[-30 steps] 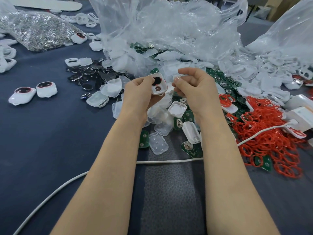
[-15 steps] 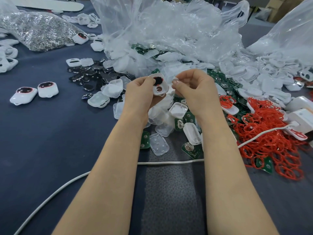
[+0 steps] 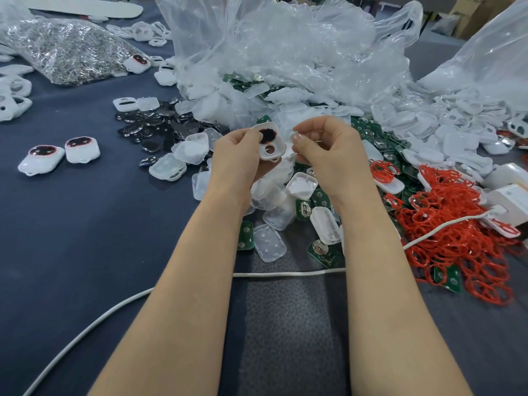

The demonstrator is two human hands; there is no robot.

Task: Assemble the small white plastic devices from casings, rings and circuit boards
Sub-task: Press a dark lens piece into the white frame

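My left hand (image 3: 237, 155) grips a small white casing (image 3: 271, 144) above the parts pile; the casing shows a dark round insert, a bit of red and a round hole. My right hand (image 3: 328, 150) hovers just right of the casing with its fingers curled, and whether it pinches a small clear piece I cannot tell. Below the hands lie loose white and clear casings (image 3: 303, 187), green circuit boards (image 3: 324, 251) and a heap of red rings (image 3: 457, 224). Two assembled white devices (image 3: 61, 155) rest on the dark table at the left.
Clear plastic bags (image 3: 285, 47) full of casings rise behind the hands. Dark shiny discs (image 3: 160, 124) lie at centre left, and a bag of metal bits (image 3: 65, 50) at far left. A white cable (image 3: 285, 273) crosses under my forearms. White boxes (image 3: 511, 192) stand at the right edge.
Both hands have kept nearly the same place. The right hand's fingers have curled in closer beside the casing, which the left hand still holds.
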